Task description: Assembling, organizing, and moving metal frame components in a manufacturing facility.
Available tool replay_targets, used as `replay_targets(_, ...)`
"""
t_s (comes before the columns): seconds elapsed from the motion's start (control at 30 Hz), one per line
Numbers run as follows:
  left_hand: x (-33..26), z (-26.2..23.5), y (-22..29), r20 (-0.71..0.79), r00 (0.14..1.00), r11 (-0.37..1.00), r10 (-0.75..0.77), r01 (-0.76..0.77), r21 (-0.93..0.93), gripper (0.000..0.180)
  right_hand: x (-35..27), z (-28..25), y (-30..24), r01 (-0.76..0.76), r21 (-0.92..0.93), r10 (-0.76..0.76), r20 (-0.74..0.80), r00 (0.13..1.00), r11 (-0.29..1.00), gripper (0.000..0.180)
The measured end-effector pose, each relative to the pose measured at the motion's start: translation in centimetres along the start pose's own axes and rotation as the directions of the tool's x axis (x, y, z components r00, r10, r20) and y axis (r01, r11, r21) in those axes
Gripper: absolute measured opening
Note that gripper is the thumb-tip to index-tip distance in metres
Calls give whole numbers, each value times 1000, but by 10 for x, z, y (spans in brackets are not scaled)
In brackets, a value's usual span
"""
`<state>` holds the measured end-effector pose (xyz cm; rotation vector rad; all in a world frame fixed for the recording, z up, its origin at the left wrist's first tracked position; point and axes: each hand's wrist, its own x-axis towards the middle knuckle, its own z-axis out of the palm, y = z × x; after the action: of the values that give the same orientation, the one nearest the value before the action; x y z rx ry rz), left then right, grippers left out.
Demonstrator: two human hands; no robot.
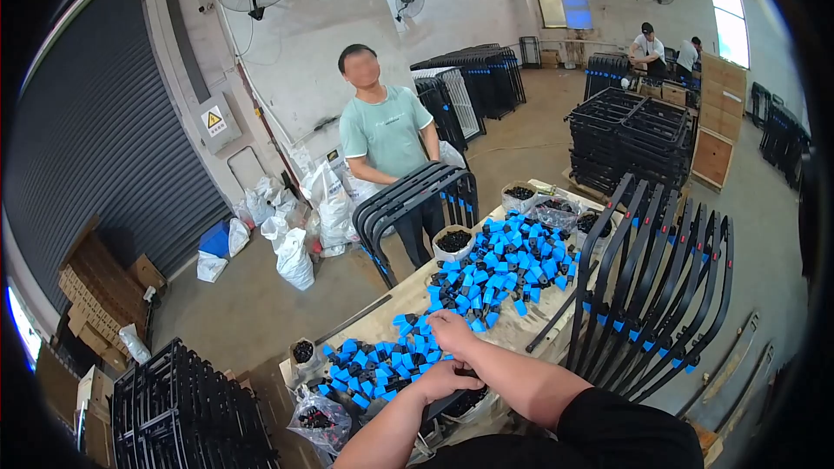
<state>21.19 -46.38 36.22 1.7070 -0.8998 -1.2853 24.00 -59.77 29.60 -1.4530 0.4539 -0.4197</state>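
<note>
My right hand reaches over the table, fingers bent down at blue-and-black plastic caps heaped there. Whether a cap is between its fingertips is too small to tell. Nearer to me, my left hand is closed around a black bar, which my hand and forearm mostly hide. More of the blue-and-black caps lie in a larger heap farther up the table.
Bags of small black parts stand along the table. Curved black frames lean at its right side. Across the table, a person stands at another black frame. Stacked frames stand at lower left.
</note>
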Motion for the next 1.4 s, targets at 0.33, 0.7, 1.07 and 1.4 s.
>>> replay_targets(0.33, -84, 20, 42, -508, 718, 707, 475, 33, 707, 44, 14, -2, 22, 2, -101, -15, -128, 992, 995, 32)
replay_targets(0.7, -114, -49, -80, -792, 606, 934, 72, 237, 266, 33, -5, 51, -66, -74, 210, 90, -66, 994, 975, 24)
replay_targets(1.07, -134, -59, -45, -762, 647, 981, 29, 129, 148, 24, 4, 76, -9, 224, -538, -225, 66, 972, 813, 35)
replay_targets(1.4, -29, -184, -209, -615, 769, 739, -174, 515, 434, 60, -1, 88, -17, 239, -602, -228, 96, 969, 762, 32)
